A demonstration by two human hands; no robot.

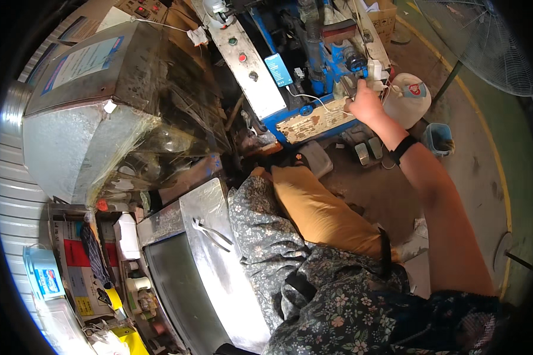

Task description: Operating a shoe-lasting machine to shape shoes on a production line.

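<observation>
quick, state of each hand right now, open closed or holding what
Left hand: not in view.
Right hand: up against the blue machine; whether it grips anything cannot be told.

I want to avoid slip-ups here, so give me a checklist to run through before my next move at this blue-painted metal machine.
1. Bare right hand clear of the blue-painted metal machine: not ok; it is at the front of it.
2. Firm grip with that hand: cannot tell; the fingertips are not clear.
3. Left hand safely placed: cannot tell; it is out of view.
4. Silver metal pliers set down away from the machine: ok; they lie on the shiny metal plate.
5. Thin white cable meeting the flat blue rectangular device: ok.
6. Round red button released: cannot tell from this view.
</observation>
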